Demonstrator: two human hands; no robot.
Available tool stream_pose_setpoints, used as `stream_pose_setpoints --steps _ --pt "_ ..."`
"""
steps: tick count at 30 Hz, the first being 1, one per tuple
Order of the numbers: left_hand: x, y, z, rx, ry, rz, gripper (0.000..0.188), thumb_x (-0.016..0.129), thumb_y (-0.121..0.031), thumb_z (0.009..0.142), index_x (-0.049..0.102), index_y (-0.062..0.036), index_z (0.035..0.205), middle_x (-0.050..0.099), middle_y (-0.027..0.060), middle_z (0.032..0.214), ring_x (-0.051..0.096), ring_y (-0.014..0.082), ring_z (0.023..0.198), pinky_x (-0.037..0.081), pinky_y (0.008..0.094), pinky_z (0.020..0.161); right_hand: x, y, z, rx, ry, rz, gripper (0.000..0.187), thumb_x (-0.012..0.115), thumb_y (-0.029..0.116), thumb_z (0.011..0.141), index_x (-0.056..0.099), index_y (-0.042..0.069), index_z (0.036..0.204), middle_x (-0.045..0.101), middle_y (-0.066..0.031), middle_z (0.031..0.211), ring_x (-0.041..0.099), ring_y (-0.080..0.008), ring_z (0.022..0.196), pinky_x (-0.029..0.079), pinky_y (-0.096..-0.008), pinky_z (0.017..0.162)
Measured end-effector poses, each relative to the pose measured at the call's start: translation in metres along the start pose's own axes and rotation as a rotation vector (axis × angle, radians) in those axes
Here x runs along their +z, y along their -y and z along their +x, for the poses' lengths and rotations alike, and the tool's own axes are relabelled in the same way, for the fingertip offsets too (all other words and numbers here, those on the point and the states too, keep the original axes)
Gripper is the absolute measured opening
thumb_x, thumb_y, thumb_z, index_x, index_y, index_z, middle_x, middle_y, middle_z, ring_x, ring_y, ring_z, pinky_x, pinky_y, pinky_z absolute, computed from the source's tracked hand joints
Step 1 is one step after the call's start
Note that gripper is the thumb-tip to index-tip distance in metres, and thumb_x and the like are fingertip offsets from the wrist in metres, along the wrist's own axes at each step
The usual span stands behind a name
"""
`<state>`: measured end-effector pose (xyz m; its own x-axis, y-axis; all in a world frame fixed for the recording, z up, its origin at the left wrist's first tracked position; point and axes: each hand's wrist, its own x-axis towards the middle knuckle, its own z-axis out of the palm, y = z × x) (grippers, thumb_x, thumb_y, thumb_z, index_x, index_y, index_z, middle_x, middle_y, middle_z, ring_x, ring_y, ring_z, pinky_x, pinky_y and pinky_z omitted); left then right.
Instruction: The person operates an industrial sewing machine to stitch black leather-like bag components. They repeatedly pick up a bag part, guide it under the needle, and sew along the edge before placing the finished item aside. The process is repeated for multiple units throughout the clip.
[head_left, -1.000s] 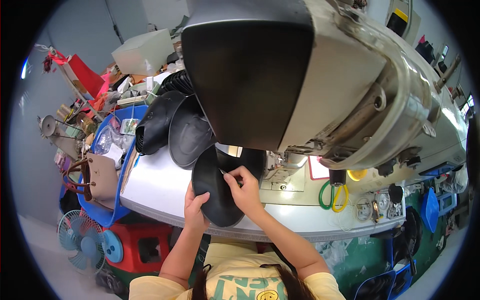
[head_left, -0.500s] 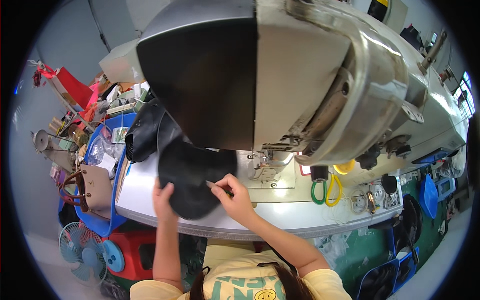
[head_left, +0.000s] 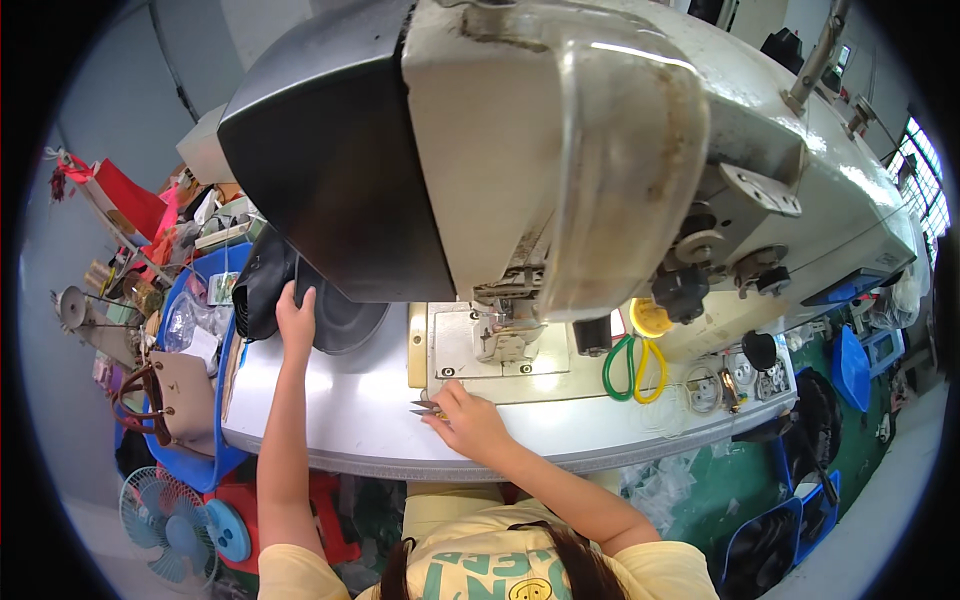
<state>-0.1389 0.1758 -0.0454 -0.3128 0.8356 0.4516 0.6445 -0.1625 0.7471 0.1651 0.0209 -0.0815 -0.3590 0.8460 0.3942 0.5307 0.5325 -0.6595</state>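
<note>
Sewing workshop — big sewing machine (head_left: 620, 170), thread snips (head_left: 428, 409).

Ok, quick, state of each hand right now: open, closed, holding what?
Left hand: at the edge of the curved, smooth black pieces; whether it grips one cannot be told.
Right hand: closed on small, pointed metal snips.

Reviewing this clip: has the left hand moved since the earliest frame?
Yes. Against the table's front edge, the left hand has moved farther back, and also left, nearer the blue bin.

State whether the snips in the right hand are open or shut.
Open: the right hand holds snips with two blade tips visibly apart.
</note>
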Motion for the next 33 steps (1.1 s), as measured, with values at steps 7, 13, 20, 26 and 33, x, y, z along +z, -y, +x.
stream_pose_setpoints --steps 7,13,20,26,33 --pt "-0.063 0.034 0.027 0.46 -0.22 0.825 0.061 0.044 0.013 0.068 0.05 -0.0035 0.126 0.05 0.018 0.127 0.046 0.0359 0.117 0.038 0.041 0.099 -0.005 -0.007 -0.006 0.011 -0.037 0.014 0.025 0.068 0.016 0.077 0.054 0.006 0.095 0.05 -0.009 0.095 0.06 -0.027 0.07 0.049 -0.0368 0.059" --pt "-0.098 0.05 0.051 0.439 0.065 0.69 0.063 0.043 0.015 0.066 0.051 -0.0052 0.126 0.056 0.0166 0.12 0.048 0.0348 0.116 0.039 0.041 0.098 0.0 -0.008 -0.006 -0.03 -0.009 -0.119 0.024 0.064 0.008 0.072 0.053 0.006 0.093 0.049 -0.01 0.092 0.059 -0.0285 0.067 0.049 -0.0382 0.059" --pt "-0.108 0.065 0.076 0.347 0.106 0.585 0.044 0.048 0.008 0.076 0.061 -0.0084 0.116 0.061 0.0151 0.11 0.057 0.0337 0.103 0.045 0.0393 0.088 0.0 -0.008 -0.006 -0.06 -0.028 -0.123 0.024 0.064 0.008 0.071 0.053 0.006 0.092 0.049 -0.0105 0.091 0.059 -0.0287 0.065 0.049 -0.0383 0.059" --pt "-0.125 0.065 0.09 0.451 0.067 0.727 0.029 0.055 0.0 0.079 0.063 -0.0061 0.107 0.063 0.0141 0.098 0.059 0.0332 0.095 0.047 0.0397 0.082 0.0 -0.006 -0.006 -0.063 -0.02 -0.103 0.023 0.064 0.008 0.071 0.053 0.006 0.091 0.049 -0.0109 0.092 0.059 -0.0291 0.065 0.049 -0.0385 0.059" --pt "-0.141 -0.078 0.023 0.645 -0.182 0.61 0.026 0.056 0.006 0.077 0.063 -0.0013 0.102 0.06 0.0148 0.093 0.059 0.0325 0.087 0.047 0.0382 0.077 -0.01 -0.008 -0.003 -0.041 -0.036 0.137 0.025 0.063 0.002 0.073 0.055 0.004 0.097 0.055 -0.0125 0.086 0.057 -0.0265 0.061 0.049 -0.0353 0.057"
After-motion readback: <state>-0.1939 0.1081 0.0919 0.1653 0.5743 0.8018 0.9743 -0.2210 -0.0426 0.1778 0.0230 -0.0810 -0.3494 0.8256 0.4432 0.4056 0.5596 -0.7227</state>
